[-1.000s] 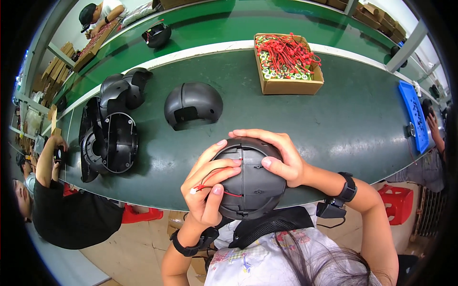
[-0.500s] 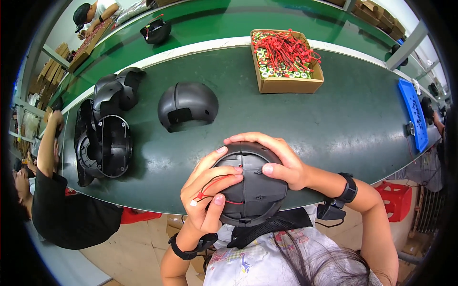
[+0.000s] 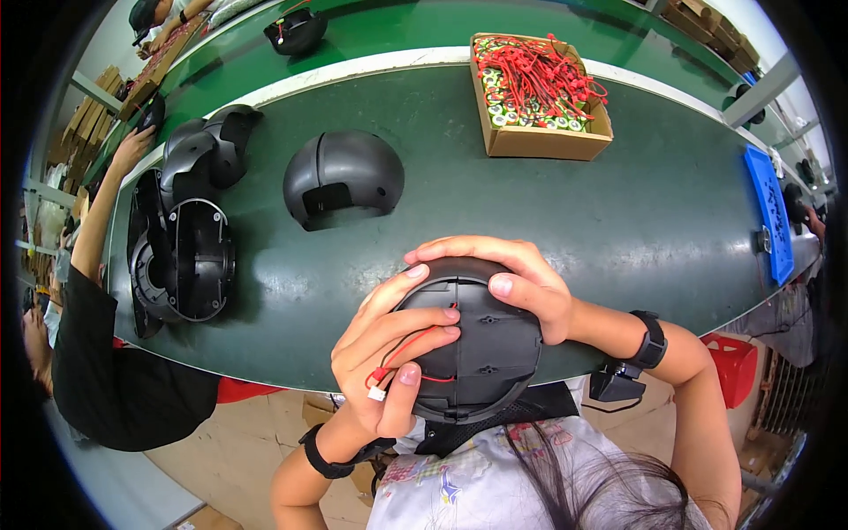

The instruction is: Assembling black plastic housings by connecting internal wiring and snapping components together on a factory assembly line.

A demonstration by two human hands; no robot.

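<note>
A round black plastic housing point(image 3: 497, 349) is held between my two hands at the table's near edge, its ribbed flat face turned up. My left hand point(image 3: 371, 349) grips its left side, fingers curled over the face. Red and black wires point(image 3: 405, 343) pass under and beside those fingers, ending in a small white connector point(image 3: 377, 393) by the left palm. Across the far right rim wraps my right hand point(image 3: 534, 287), its thumb resting on the rim and its fingers over the far edge. The housing's underside is hidden.
Beyond my hands a domed black shell point(image 3: 358, 168) sits on the green table point(image 3: 442, 190). More black shells point(image 3: 199, 168) cluster at the left, near a co-worker's arm point(image 3: 102, 208). A cardboard box point(image 3: 552, 146) of battery cells with red leads stands far right of centre. A blue tray point(image 3: 768, 212) lies at the right edge.
The housing and my hands have shifted slightly right in view, while the table items appear a little higher or further left. The co-worker's hand at the left has reached farther away, to a dark object.
</note>
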